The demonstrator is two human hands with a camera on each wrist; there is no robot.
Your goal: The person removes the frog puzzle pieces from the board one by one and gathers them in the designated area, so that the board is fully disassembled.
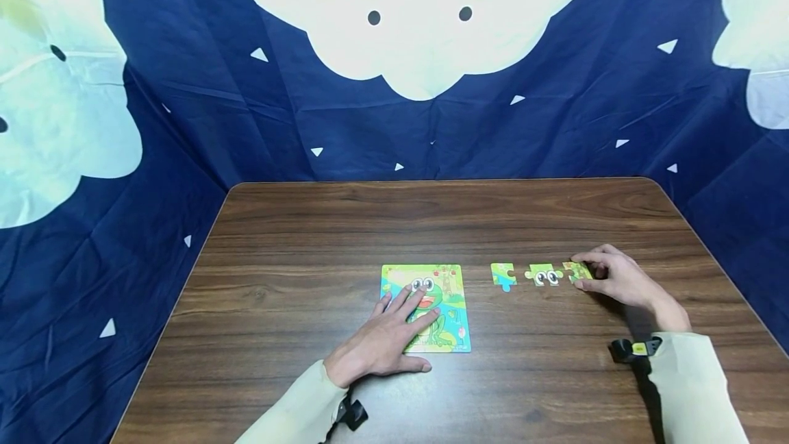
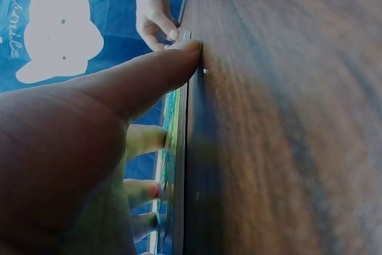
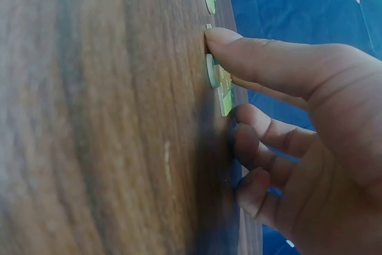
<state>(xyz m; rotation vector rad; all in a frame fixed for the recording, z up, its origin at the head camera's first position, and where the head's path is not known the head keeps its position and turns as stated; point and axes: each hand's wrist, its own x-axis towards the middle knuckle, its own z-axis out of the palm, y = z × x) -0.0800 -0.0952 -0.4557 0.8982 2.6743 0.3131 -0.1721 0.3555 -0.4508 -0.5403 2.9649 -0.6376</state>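
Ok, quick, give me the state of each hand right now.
Left hand: open, fingers spread over the frog picture.
Right hand: pinching the rightmost loose puzzle piece between thumb and finger.

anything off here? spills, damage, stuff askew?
No spill or damage visible on the brown wood-grain table or the rectangular green-and-blue frog puzzle. One oddity: the large white cloud on the dark blue fabric backdrop looks upside down; its mouth sits above its eyes.
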